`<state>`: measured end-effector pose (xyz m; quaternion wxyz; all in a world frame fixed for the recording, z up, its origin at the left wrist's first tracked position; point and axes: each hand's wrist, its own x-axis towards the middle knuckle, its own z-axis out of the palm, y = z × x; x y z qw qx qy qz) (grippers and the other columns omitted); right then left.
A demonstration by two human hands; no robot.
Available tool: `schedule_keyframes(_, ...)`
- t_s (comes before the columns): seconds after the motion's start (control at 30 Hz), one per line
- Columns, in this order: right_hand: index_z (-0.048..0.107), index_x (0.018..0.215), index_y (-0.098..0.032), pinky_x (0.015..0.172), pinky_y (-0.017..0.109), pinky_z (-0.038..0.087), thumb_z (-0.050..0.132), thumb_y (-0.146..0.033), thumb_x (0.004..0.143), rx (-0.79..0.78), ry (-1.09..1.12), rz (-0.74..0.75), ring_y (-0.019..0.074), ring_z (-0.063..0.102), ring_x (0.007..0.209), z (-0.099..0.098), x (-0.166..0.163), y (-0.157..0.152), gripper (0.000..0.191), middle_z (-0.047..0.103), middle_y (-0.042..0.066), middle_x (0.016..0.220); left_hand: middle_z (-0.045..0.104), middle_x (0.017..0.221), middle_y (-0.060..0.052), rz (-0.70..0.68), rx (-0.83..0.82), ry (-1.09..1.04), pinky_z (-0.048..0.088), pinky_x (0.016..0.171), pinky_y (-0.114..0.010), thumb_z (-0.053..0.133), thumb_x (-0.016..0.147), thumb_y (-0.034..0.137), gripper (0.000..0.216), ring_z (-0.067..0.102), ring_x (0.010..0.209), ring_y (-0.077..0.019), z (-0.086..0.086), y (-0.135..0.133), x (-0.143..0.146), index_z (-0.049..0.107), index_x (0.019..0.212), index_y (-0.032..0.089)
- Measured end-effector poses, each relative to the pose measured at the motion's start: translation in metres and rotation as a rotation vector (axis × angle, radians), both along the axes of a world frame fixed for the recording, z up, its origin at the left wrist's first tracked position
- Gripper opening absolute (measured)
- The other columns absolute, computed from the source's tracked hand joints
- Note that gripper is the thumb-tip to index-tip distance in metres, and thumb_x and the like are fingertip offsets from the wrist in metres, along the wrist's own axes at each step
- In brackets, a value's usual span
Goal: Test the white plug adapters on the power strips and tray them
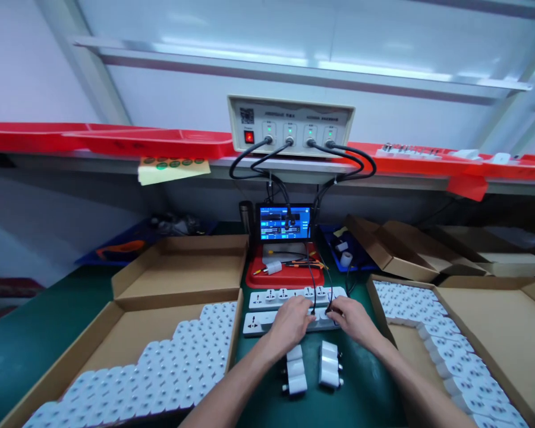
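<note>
Two white power strips lie one behind the other, the far strip (257,301) and the near strip (252,324). At the near strip, my left hand (293,321) has its fingers closed beside the plug end of a black cable (313,291); what they grip is partly hidden. My right hand (350,316) pinches the end of a second black cable (330,285) just above the same strip. In front of the hands, white charger plugs lie in two short rows, a left row (296,368) and a right row (329,364), their pins pointing sideways.
An open carton (111,339) of white chargers stands left, another carton (410,342) right. Behind the strips are a red tray (254,278) with cables and a lit screen (285,223). A tester box (294,128) with hanging black cables sits on the shelf above.
</note>
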<state>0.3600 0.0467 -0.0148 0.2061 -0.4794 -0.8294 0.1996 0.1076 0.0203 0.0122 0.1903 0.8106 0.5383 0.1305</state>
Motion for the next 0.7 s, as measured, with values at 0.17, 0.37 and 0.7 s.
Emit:
schedule_keyframes(0.17,0.071,0.1,-0.022,0.082,0.035,0.051,0.051,-0.038,0.113,0.175,-0.058,-0.044,0.0255,0.07,0.092,0.022,-0.011,-0.021,0.028,0.075,0.009,0.098,0.073,0.136,-0.014,0.094,0.055,0.078,0.05,0.11,-0.044,0.069,0.097,0.019,0.041,0.065,0.127,-0.0326,0.006,-0.019,-0.069,0.066,0.138,0.022)
schedule_keyframes(0.37,0.066,0.136,-0.024,0.076,0.03,0.052,0.053,-0.016,0.106,0.081,-0.32,0.181,0.0228,0.077,0.09,0.034,-0.112,-0.034,0.034,0.075,0.013,0.128,0.079,0.12,-0.016,0.152,-0.102,0.137,0.053,0.098,-0.04,0.065,0.096,0.014,0.021,0.073,0.116,-0.0328,0.005,-0.024,-0.102,0.072,0.114,0.021)
schedule_keyframes(0.7,0.07,0.13,-0.019,0.091,0.039,0.057,0.056,-0.02,0.105,0.025,-0.194,0.218,0.0314,0.077,0.109,0.027,-0.14,-0.005,0.028,0.077,0.015,0.126,0.077,0.123,-0.011,0.243,0.108,-0.262,0.055,0.104,-0.04,0.061,0.098,0.014,0.03,0.071,0.115,-0.0273,0.009,-0.028,-0.113,0.072,0.126,0.022)
